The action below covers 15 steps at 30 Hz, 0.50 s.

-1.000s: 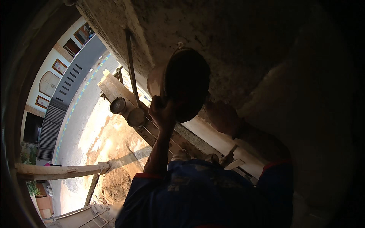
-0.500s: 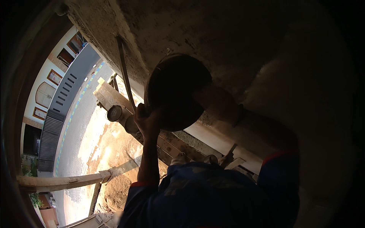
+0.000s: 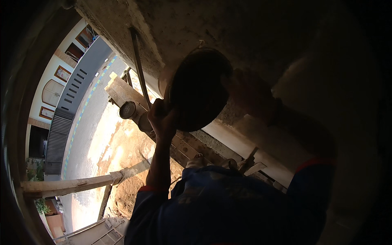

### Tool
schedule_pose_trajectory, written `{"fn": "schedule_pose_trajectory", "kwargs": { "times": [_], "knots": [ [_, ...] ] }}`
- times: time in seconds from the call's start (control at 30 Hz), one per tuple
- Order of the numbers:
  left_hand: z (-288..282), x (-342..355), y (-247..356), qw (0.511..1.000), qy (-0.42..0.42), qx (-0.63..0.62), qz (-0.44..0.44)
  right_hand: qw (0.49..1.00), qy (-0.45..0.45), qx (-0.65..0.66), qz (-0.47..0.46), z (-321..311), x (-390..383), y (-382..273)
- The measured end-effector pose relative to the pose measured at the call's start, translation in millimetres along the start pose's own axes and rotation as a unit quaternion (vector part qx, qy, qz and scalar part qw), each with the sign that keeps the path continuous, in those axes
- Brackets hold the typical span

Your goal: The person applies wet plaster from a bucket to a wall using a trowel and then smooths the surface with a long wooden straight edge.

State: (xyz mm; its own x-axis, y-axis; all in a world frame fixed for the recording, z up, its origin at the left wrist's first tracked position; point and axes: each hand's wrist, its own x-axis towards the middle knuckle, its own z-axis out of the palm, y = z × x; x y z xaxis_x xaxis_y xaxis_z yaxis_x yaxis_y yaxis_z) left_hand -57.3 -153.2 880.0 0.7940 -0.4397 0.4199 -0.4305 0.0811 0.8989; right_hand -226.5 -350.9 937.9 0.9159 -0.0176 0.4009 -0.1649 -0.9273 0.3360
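Observation:
A dark round basin (image 3: pixel 200 92), nearly black in the shade, is held up tilted close to a rough plastered wall (image 3: pixel 163 24). My left hand (image 3: pixel 164 120) is closed on its lower left rim, thumb up. At the basin's right edge is my right hand (image 3: pixel 251 94), dim and smeared, so its fingers and anything in them cannot be made out. The basin's inside is too dark to show its contents.
Below runs a wooden plank platform (image 3: pixel 190 149) with a small round pail (image 3: pixel 127 110) on it. A thin upright bar (image 3: pixel 140 67) leans near the wall. A wooden beam (image 3: pixel 73 185) crosses at lower left, above sandy ground (image 3: pixel 128 196). A grey gate (image 3: pixel 79 83) stands beyond.
The basin has moved slightly up and right in the picture and turned more edge-on. My right hand has shifted up and right along its edge; my left hand keeps its hold.

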Motion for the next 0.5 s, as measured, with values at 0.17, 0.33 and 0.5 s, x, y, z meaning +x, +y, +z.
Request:
{"fn": "schedule_pose_trajectory", "kwargs": {
  "times": [0.17, 0.33, 0.5],
  "knots": [
    [-9.1, 2.4, 8.6, 0.999, -0.012, 0.032, 0.037, 0.992, -0.074, 0.09, 0.038, 29.1, 11.9, -14.8],
    [-4.2, 3.1, 13.4, 0.999, -0.026, -0.008, -0.042, 0.944, -0.161, 0.289, 0.002, 79.7, -14.1, 0.0],
    [-11.0, 9.0, -6.6, 0.999, -0.031, 0.028, -0.011, 0.773, -0.144, 0.616, 0.053, 120.6, -28.3, -30.6]
  ]
}}
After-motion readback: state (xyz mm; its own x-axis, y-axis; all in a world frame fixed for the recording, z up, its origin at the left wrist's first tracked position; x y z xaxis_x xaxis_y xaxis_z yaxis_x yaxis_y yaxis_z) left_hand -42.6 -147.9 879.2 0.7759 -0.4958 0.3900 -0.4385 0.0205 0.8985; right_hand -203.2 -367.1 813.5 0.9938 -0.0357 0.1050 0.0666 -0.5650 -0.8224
